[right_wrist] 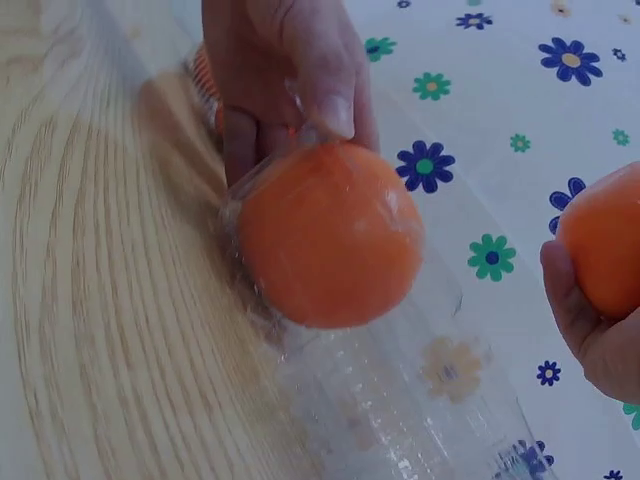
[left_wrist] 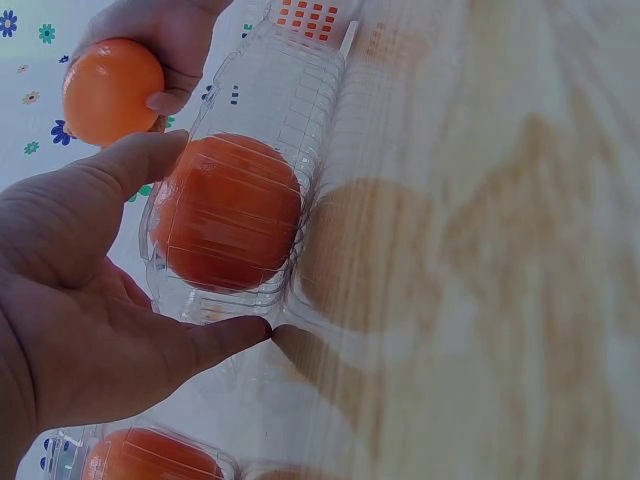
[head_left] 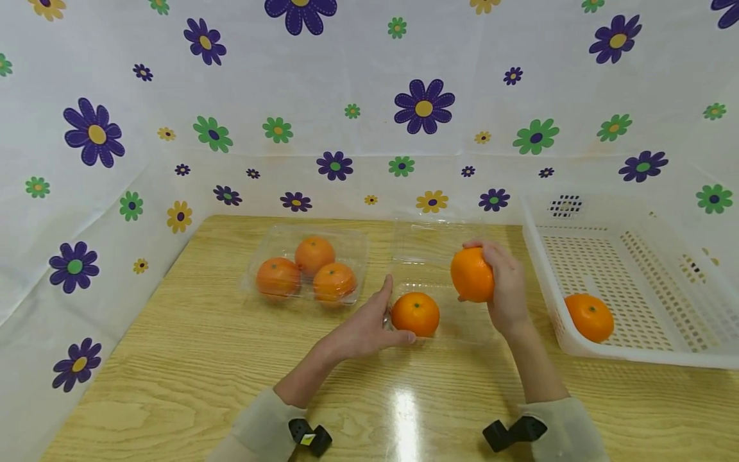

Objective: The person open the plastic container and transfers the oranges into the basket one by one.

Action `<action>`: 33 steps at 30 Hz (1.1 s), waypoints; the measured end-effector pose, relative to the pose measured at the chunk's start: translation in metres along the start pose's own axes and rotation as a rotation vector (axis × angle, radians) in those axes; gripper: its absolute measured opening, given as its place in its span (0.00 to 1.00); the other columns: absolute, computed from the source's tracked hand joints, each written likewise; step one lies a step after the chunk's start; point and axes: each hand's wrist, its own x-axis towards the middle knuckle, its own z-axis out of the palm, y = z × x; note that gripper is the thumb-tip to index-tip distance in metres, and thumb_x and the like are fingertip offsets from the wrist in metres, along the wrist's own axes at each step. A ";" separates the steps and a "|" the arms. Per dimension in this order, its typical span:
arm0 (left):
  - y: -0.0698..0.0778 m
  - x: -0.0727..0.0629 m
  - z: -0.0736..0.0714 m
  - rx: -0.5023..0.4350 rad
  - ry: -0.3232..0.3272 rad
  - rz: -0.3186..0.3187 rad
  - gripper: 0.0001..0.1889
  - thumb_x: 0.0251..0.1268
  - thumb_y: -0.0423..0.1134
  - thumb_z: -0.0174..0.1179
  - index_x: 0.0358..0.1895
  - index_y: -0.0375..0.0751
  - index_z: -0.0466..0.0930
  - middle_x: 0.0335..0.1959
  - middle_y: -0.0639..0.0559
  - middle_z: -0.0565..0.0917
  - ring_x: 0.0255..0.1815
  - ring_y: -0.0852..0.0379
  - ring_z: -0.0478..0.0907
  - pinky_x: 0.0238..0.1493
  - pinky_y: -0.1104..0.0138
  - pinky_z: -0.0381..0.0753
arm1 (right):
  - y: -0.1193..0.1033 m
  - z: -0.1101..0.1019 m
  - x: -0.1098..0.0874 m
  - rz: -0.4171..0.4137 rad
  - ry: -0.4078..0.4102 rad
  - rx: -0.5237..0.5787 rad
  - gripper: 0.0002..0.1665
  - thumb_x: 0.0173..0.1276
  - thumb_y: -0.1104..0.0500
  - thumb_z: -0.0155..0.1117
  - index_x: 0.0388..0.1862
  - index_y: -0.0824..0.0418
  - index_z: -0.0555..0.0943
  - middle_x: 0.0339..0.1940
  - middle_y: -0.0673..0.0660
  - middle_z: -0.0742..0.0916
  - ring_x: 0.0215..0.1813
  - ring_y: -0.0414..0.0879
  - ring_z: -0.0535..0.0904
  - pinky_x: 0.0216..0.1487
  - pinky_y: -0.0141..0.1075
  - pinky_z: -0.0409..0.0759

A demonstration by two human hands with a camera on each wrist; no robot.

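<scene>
In the head view, my right hand (head_left: 508, 289) grips an orange (head_left: 472, 274) above the right part of an opened clear plastic clamshell box (head_left: 462, 324). Another orange (head_left: 416, 314) sits in the box's left part, its small green stem spot facing up. My left hand (head_left: 364, 327) rests against the box's left end beside that orange, thumb along the front edge and index finger pointing away. The left wrist view shows the left thumb and a finger spread fairly straight around the box corner. The other left fingers are partly hidden.
A second clear box (head_left: 358, 256) holding three oranges stands on the left, its lid over them. To the right is a white perforated plastic basket (head_left: 545, 276) with one orange (head_left: 589, 317) at its near left corner. A flower-patterned cloth (head_left: 358, 77) hangs behind the wooden table (head_left: 190, 359).
</scene>
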 end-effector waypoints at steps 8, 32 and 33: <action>0.001 0.000 0.000 -0.013 -0.003 -0.004 0.61 0.60 0.47 0.71 0.80 0.39 0.28 0.81 0.40 0.42 0.77 0.45 0.54 0.74 0.52 0.57 | -0.009 -0.008 -0.001 0.135 -0.128 0.415 0.21 0.81 0.46 0.37 0.50 0.55 0.76 0.45 0.59 0.83 0.39 0.51 0.84 0.26 0.36 0.83; -0.001 -0.001 0.000 -0.024 -0.014 -0.005 0.60 0.62 0.48 0.69 0.80 0.40 0.27 0.81 0.41 0.38 0.79 0.46 0.48 0.75 0.51 0.55 | -0.036 -0.044 0.000 0.250 -0.047 1.130 0.19 0.73 0.50 0.48 0.56 0.56 0.77 0.49 0.68 0.80 0.44 0.64 0.79 0.28 0.43 0.83; -0.001 -0.001 0.000 -0.025 -0.015 -0.006 0.60 0.62 0.48 0.69 0.80 0.40 0.27 0.81 0.41 0.38 0.79 0.45 0.48 0.75 0.51 0.55 | -0.037 -0.046 0.000 0.251 -0.029 1.149 0.20 0.73 0.49 0.48 0.57 0.55 0.76 0.50 0.68 0.80 0.44 0.65 0.79 0.28 0.44 0.83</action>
